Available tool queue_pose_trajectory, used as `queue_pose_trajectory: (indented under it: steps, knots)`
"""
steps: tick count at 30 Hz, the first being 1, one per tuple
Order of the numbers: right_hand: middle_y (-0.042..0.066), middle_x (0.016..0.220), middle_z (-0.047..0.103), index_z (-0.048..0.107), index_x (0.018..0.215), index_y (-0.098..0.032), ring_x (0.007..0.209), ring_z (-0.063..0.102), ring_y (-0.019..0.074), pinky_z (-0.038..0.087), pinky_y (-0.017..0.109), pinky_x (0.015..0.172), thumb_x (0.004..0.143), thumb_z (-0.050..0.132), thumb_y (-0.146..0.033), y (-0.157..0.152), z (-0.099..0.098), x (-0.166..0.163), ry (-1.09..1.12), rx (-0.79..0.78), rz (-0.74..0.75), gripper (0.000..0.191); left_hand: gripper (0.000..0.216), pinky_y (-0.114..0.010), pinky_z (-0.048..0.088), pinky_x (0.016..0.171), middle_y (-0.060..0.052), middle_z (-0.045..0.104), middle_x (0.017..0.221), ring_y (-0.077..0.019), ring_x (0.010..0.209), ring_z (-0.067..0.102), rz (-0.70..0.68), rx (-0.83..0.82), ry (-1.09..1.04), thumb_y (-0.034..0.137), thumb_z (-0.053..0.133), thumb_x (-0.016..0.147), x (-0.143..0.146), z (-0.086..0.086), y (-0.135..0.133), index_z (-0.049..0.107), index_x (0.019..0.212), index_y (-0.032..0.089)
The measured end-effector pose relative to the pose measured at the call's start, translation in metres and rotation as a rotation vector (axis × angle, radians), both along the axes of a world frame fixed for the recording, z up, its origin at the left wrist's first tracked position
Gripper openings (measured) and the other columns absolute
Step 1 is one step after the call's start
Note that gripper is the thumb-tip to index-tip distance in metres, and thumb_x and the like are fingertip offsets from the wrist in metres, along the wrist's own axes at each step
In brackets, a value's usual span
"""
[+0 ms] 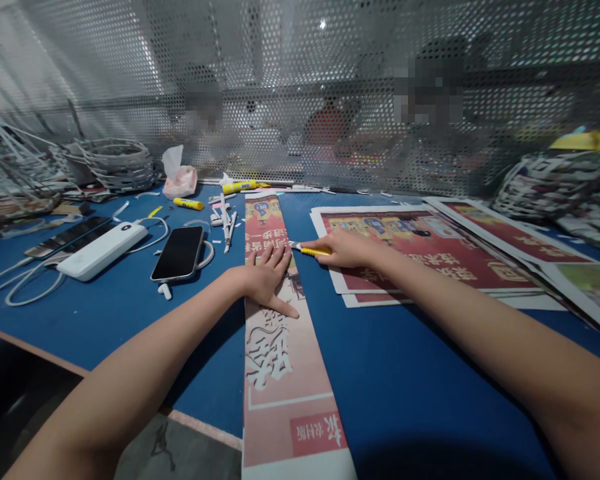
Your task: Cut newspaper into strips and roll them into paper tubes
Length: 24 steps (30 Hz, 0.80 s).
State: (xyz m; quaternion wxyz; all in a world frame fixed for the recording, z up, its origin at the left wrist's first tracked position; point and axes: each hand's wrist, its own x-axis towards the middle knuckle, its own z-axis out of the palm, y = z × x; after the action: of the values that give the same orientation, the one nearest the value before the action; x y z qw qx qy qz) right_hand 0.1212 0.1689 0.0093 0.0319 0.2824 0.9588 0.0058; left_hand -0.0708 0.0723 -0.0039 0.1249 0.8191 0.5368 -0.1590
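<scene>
Newspaper strip (291, 337) is lying lengthwise away from you on the table (390, 373).
Your left hand (269, 277), spread open, is resting on it; your right hand (346, 248) is gripping a cutter (312, 251) at the strip's right edge.

The lower edge crops the newspaper strip (285, 340); the right grip (343, 248) partly hides the yellow cutter (311, 251).
</scene>
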Motion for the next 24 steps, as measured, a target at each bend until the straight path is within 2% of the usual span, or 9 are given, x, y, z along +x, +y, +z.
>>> queue_pose_trajectory:
  steps: [5, 11, 15, 20, 24]
  knots:
    - [0.006, 0.078, 0.066, 0.047, 0.127, -0.027, 0.054, 0.044, 0.0122, 0.023, 0.024, 0.050, 0.077, 0.044, -0.028, -0.0045, 0.0046, 0.0028, -0.035, -0.028, 0.003, 0.051, 0.128, -0.057, 0.001, 0.102, -0.011, -0.023, 0.141, -0.0361, 0.129, -0.020, -0.001, -0.013, 0.005, 0.087, 0.037, 0.051, 0.0007, 0.0012, 0.0004, -0.016, 0.138, 0.009]
    - [0.007, 0.073, 0.065, 0.046, 0.128, -0.029, 0.052, 0.044, 0.0134, 0.022, 0.025, 0.049, 0.077, 0.043, -0.030, -0.0073, 0.0022, -0.0014, -0.038, 0.025, -0.021, 0.051, 0.128, -0.057, 0.001, 0.102, -0.011, -0.025, 0.139, -0.0358, 0.129, -0.020, 0.004, -0.019, 0.019, 0.087, 0.037, 0.052, 0.0010, 0.0022, 0.0001, -0.017, 0.137, 0.009]
    - [0.007, 0.078, 0.066, 0.047, 0.127, -0.028, 0.058, 0.048, 0.0141, 0.024, 0.024, 0.051, 0.077, 0.043, -0.030, -0.0033, 0.0028, -0.0015, -0.043, 0.034, -0.002, 0.050, 0.127, -0.057, 0.001, 0.102, -0.011, -0.025, 0.140, -0.0349, 0.129, -0.020, 0.003, -0.019, 0.020, 0.086, 0.036, 0.053, 0.0003, 0.0022, 0.0006, -0.017, 0.137, 0.008]
    - [0.008, 0.080, 0.066, 0.048, 0.126, -0.027, 0.060, 0.049, 0.0147, 0.026, 0.024, 0.052, 0.076, 0.043, -0.029, -0.0013, 0.0018, -0.0008, -0.037, 0.043, 0.000, 0.051, 0.128, -0.058, 0.001, 0.102, -0.011, -0.024, 0.141, -0.0378, 0.129, -0.019, 0.012, -0.028, 0.021, 0.086, 0.038, 0.051, 0.0021, 0.0036, -0.0006, -0.017, 0.138, 0.009]
    - [0.008, 0.075, 0.065, 0.048, 0.126, -0.028, 0.058, 0.048, 0.0144, 0.025, 0.024, 0.052, 0.076, 0.043, -0.030, -0.0019, -0.0002, -0.0011, -0.030, 0.050, -0.008, 0.050, 0.128, -0.059, 0.003, 0.101, -0.014, -0.016, 0.145, -0.0405, 0.130, -0.012, -0.009, 0.016, -0.025, 0.085, 0.041, 0.051, -0.0018, -0.0009, 0.0017, -0.011, 0.140, 0.010]
